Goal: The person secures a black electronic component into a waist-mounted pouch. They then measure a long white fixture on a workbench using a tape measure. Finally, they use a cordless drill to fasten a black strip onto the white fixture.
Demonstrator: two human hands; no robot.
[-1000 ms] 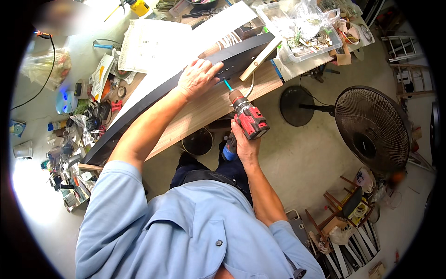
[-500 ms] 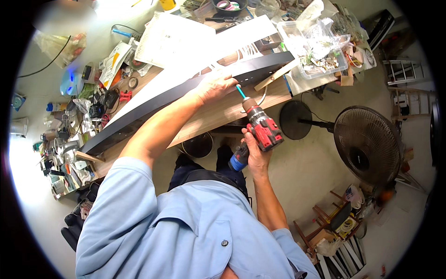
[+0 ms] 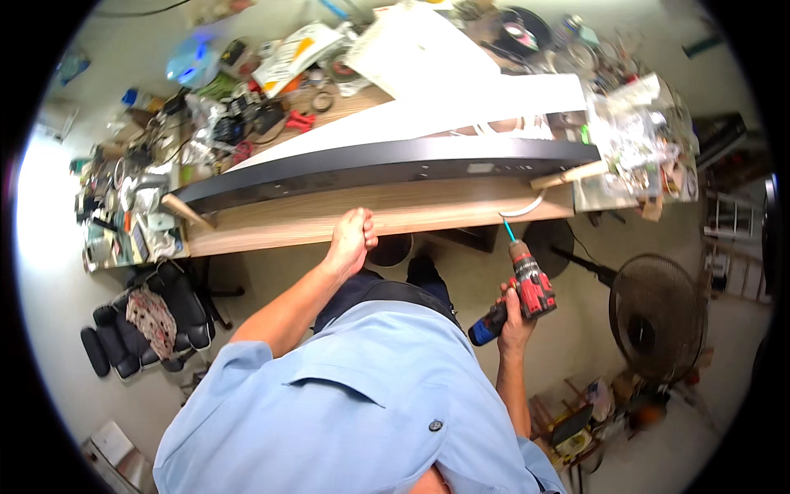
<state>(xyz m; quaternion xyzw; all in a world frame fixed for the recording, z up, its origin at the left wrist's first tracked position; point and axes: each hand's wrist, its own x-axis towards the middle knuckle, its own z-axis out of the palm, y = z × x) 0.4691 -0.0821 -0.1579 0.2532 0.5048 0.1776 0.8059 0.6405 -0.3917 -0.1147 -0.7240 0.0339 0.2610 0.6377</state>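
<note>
My right hand (image 3: 515, 326) grips a red and black cordless drill (image 3: 532, 284) with a blue patch at its base. Its thin teal bit (image 3: 509, 230) points up at the bench's front edge, apart from the panel. Over the front of the wooden benchtop (image 3: 428, 202), my left hand (image 3: 351, 239) is closed with its fingers curled; anything inside is hidden. Beyond it stretches a long black panel (image 3: 387, 165) with small holes along its face. One wooden stick (image 3: 576, 174) lies against its right end, another wooden stick (image 3: 188, 212) against its left. A white cable (image 3: 527, 207) droops off the right part.
White sheets (image 3: 424, 53) lie behind the panel. Clutter of tools and bags covers the bench's left end, near a red tool (image 3: 301, 121). A plastic bin of parts (image 3: 638, 140) stands at the right. A pedestal fan (image 3: 658, 317) and a black chair (image 3: 152, 321) are on the floor.
My left hand has come off the panel and back toward my body, its fingers curled. The drill has drawn away from the panel. The view has shifted, showing the panel's whole length.
</note>
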